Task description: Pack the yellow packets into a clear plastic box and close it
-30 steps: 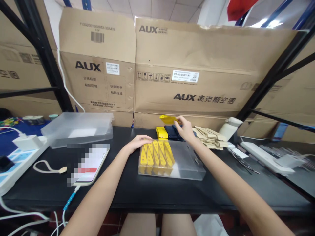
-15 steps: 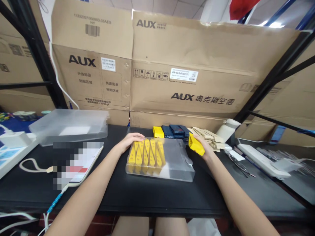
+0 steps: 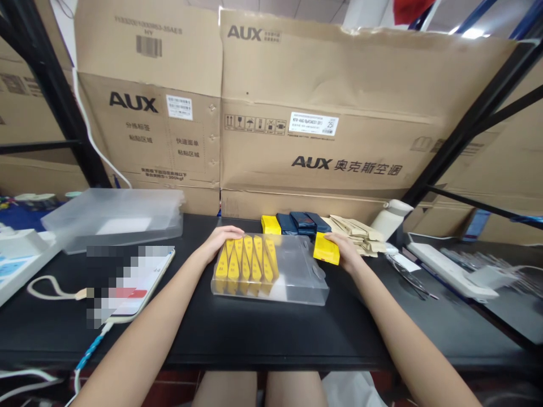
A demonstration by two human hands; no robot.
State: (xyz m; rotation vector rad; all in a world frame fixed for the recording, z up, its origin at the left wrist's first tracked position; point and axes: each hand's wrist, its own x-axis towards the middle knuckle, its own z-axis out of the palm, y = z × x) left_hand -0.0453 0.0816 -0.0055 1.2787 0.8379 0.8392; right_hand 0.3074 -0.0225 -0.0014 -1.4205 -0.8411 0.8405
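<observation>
A clear plastic box (image 3: 294,260) lies on the black table in front of me. Several yellow packets (image 3: 250,263) stand in a row in its left part, tapering up and down by turns, while the right part shows through clear. My left hand (image 3: 223,240) grips the box at its back left corner, fingers curled over the edge. Between the fingers and thumb of my right hand (image 3: 345,253) is a single yellow packet (image 3: 326,249), held close to the box's notched right end. Whether that packet touches the box I cannot tell.
Behind the box lie another yellow pack (image 3: 270,224), navy packets (image 3: 302,223) and beige packets (image 3: 356,230), with a white bottle (image 3: 390,220) beside them. To the left are a second clear box (image 3: 123,217) and a phone (image 3: 142,282); a power strip (image 3: 449,271) lies right.
My right hand has brought its yellow packet left, nearer the box's right end, and turned it flatter. My left hand stays on the box. The whole view has shifted slightly.
</observation>
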